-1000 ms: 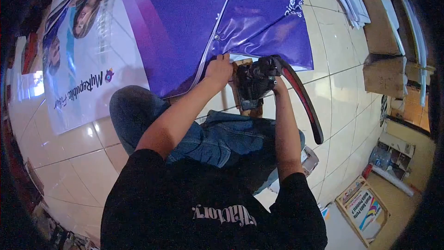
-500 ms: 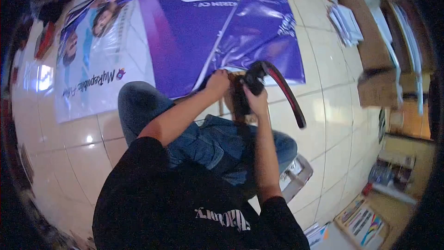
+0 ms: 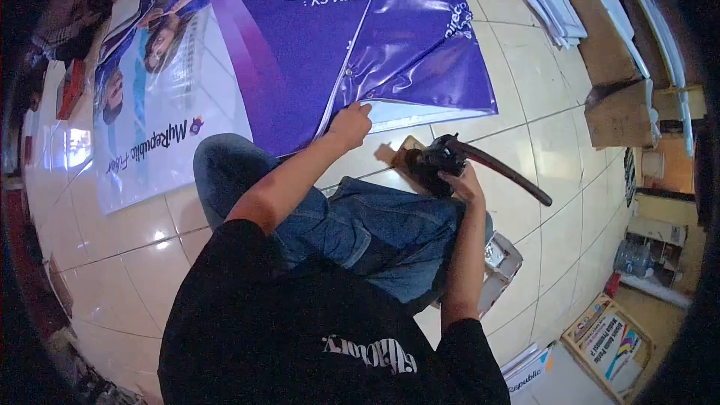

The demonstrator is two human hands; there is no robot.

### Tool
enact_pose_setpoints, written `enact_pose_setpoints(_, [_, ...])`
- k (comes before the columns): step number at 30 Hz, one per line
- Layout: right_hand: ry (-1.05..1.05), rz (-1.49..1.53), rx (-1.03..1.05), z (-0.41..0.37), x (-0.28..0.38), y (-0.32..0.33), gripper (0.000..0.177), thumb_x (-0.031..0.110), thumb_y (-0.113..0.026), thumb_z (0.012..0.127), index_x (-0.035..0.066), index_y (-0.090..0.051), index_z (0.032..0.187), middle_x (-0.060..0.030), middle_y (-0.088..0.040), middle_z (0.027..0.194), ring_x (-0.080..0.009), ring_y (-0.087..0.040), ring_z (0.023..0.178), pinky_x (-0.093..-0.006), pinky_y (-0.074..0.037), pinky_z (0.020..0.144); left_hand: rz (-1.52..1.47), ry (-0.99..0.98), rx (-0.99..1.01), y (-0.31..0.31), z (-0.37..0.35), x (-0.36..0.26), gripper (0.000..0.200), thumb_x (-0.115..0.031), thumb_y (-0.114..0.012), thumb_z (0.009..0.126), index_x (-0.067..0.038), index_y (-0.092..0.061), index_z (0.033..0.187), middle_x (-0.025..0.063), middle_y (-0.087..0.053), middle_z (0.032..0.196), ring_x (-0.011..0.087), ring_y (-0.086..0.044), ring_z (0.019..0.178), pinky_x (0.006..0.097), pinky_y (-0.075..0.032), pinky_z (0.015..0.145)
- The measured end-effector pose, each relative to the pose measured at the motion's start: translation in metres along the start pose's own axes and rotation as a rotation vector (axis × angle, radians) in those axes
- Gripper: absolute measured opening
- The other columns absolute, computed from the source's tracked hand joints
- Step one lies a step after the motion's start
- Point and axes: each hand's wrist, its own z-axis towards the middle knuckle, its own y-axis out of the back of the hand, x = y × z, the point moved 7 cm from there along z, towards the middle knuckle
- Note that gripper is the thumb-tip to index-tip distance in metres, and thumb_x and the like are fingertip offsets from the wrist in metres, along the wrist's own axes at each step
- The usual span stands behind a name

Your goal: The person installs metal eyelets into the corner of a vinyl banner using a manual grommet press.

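Observation:
A purple and white banner lies on the tiled floor, its near edge lifted and showing a white underside. My left hand pinches that edge beside a small metal eyelet. To the right, my right hand is closed on a black tool with a long curved handle that points right. The tool's lower end is near a small wooden block on the floor, just in front of my crossed legs.
An open box stands by my right knee. Stacked papers and cardboard are at the right. Framed signs lie at the lower right. Another person is at the upper left, near a red object.
My right hand has moved right and down with the black tool, away from my left hand. The banner's near edge now shows its white underside more widely.

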Motion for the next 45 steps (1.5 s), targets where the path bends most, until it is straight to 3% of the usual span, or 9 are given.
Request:
enact_pose_setpoints(9, [-0.001,-0.209,0.268,0.007,0.015,0.006,0.066,0.015,-0.081,0.061,0.003,-0.055,0.120,-0.0049,-0.061,0.111,-0.0172,-0.054,0.102,-0.0310,-0.041,0.092,-0.215,0.247,-0.026,-0.029,0.004,0.035,0.016,-0.009,-0.059,0.068,0.002,-0.066,0.078,0.0158,-0.063,0.094,0.0306,-0.061,0.090,0.0386,-0.052,0.075])
enact_pose_setpoints(18, [0.108,0.102,0.265,0.013,0.006,0.017,0.083,0.015,-0.084,0.054,0.004,-0.048,0.128,-0.0062,-0.055,0.122,-0.0198,-0.051,0.111,-0.0323,-0.035,0.102,-0.541,-0.091,0.257,-0.027,0.014,0.044,0.017,-0.017,-0.071,0.068,-0.004,-0.068,0.079,0.0140,-0.066,0.084,0.0304,-0.063,0.079,0.0390,-0.049,0.071])
enact_pose_setpoints(20, [0.273,0.210,0.228,0.021,0.039,0.006,0.075,0.016,-0.079,0.063,0.005,-0.046,0.130,-0.0072,-0.054,0.123,-0.0197,-0.051,0.112,-0.0315,-0.037,0.100,-0.603,-0.093,0.221,-0.021,0.013,0.047,0.016,-0.018,-0.070,0.069,-0.005,-0.068,0.076,0.0138,-0.065,0.085,0.0308,-0.063,0.079,0.0394,-0.049,0.070])
enact_pose_setpoints(24, [-0.071,0.345,-0.079,0.069,-0.012,0.049,0.041,0.013,-0.061,0.086,0.000,-0.051,0.123,-0.0104,-0.059,0.113,-0.0172,-0.060,0.094,-0.0284,-0.050,0.079,-0.504,-0.159,0.157,-0.032,0.016,0.049,0.018,-0.022,-0.070,0.069,-0.006,-0.068,0.077,0.0143,-0.065,0.085,0.0323,-0.062,0.081,0.0412,-0.048,0.071])
enact_pose_setpoints(26, [0.134,0.140,-0.484,0.085,-0.027,0.087,0.037,0.012,-0.059,0.087,0.000,-0.052,0.121,-0.0089,-0.064,0.095,-0.0174,-0.062,0.075,-0.0281,-0.051,0.065,-0.445,-0.093,0.103,-0.030,0.013,0.045,0.019,-0.023,-0.070,0.068,-0.006,-0.067,0.076,0.0141,-0.064,0.084,0.0326,-0.061,0.082,0.0423,-0.048,0.071])
enact_pose_setpoints(31, [0.092,-0.119,-1.017,0.076,-0.016,0.162,0.041,0.014,-0.063,0.082,0.001,-0.054,0.120,-0.0118,-0.064,0.099,-0.0198,-0.062,0.081,-0.0299,-0.050,0.069,-0.449,0.021,0.152,-0.013,0.014,0.036,0.025,-0.028,-0.074,0.066,-0.006,-0.064,0.075,0.0127,-0.062,0.082,0.0307,-0.060,0.082,0.0416,-0.047,0.072])
enact_pose_setpoints(38, [0.118,-0.512,-0.905,0.134,-0.018,0.193,0.039,0.026,-0.066,0.073,-0.001,-0.065,0.101,-0.0177,-0.066,0.094,-0.0273,-0.063,0.088,-0.0364,-0.048,0.079,-0.363,0.166,0.273,-0.008,0.014,0.033,0.030,-0.031,-0.070,0.072,-0.004,-0.060,0.079,0.0122,-0.060,0.085,0.0311,-0.059,0.086,0.0415,-0.047,0.076])
enact_pose_setpoints(42, [0.245,-0.515,-0.936,0.145,0.000,0.215,0.023,0.018,-0.053,0.084,-0.001,-0.061,0.093,-0.0136,-0.063,0.082,-0.0216,-0.058,0.069,-0.0344,-0.047,0.065,-0.266,0.077,0.068,0.000,0.003,0.020,0.036,-0.030,-0.069,0.074,-0.008,-0.056,0.099,0.0115,-0.058,0.100,0.0305,-0.058,0.094,0.0430,-0.048,0.080])
enact_pose_setpoints(45, [0.249,0.107,-0.791,0.141,0.027,0.203,0.017,0.013,-0.049,0.088,0.001,-0.059,0.093,-0.0035,-0.055,0.071,-0.0123,-0.052,0.062,-0.0269,-0.044,0.057,-0.176,0.090,0.057,0.001,-0.002,0.007,0.039,-0.030,-0.069,0.074,-0.009,-0.055,0.103,0.0099,-0.057,0.101,0.0297,-0.058,0.097,0.0419,-0.048,0.079])
